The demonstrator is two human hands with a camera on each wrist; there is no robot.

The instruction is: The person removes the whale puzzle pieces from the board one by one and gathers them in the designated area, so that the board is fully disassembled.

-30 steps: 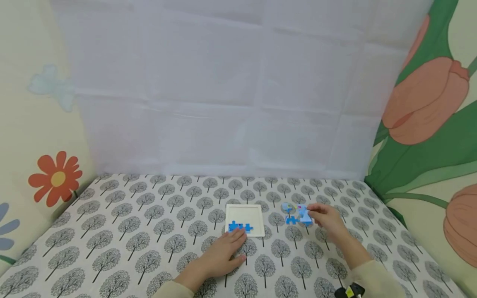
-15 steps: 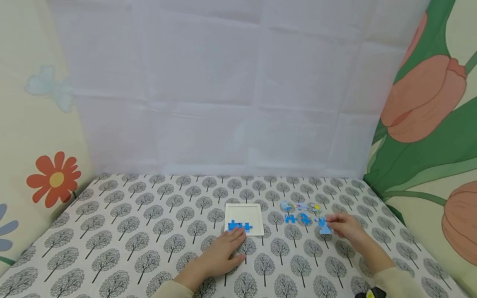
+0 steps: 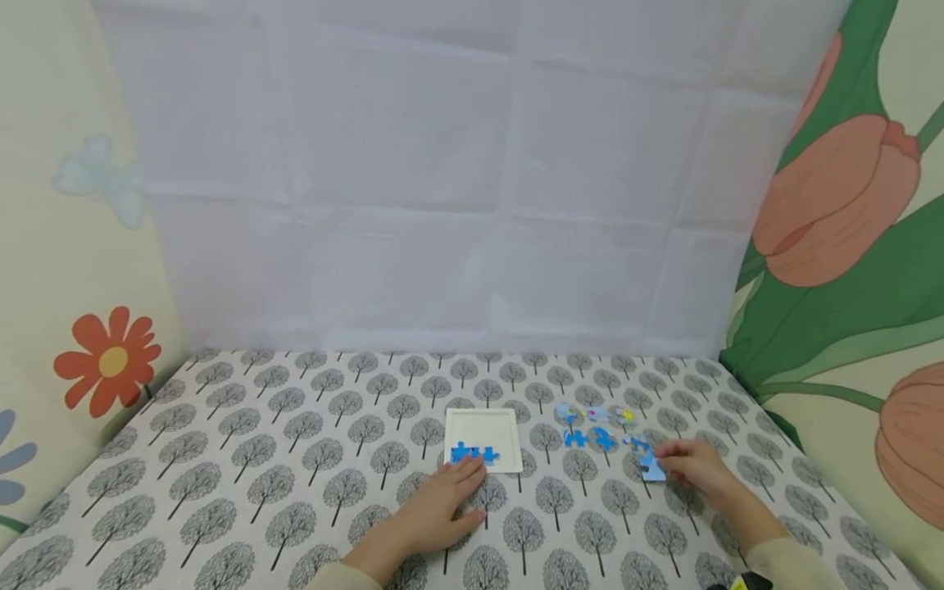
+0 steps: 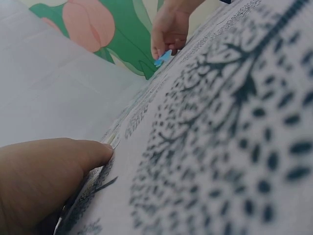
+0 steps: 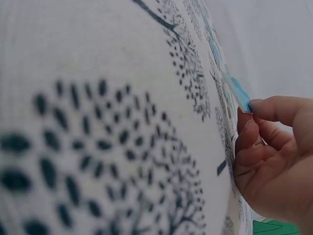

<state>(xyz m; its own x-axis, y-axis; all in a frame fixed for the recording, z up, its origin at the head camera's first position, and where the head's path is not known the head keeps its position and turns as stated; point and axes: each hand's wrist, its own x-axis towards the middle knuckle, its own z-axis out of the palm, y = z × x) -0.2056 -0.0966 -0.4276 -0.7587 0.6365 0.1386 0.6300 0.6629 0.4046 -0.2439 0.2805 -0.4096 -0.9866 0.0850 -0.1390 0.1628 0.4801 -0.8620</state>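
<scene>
My right hand (image 3: pixel 696 467) pinches a blue jigsaw piece (image 3: pixel 652 468) by its edge, right of the other loose pieces. In the right wrist view the thumb and a finger hold the piece (image 5: pixel 238 93) tilted over the cloth. My left hand (image 3: pixel 442 506) lies flat with its fingers extended over the near edge of a square white puzzle tray (image 3: pixel 483 426). Along the tray's near side sit blue jigsaw pieces (image 3: pixel 465 451), partly hidden by the fingertips. The left wrist view shows that hand's thumb (image 4: pixel 93 152) close to the cloth.
Right of the tray lie several loose puzzle pieces in rough rows, including a blue one (image 3: pixel 603 439) and one with yellow (image 3: pixel 624 415). A tree-print cloth (image 3: pixel 295 459) covers the table. A white sheet (image 3: pixel 442 180) hangs behind, with flowered walls on both sides.
My right hand has moved right and nearer with the pinched piece, away from over the loose pieces, which now show. My left hand has stayed at the tray.
</scene>
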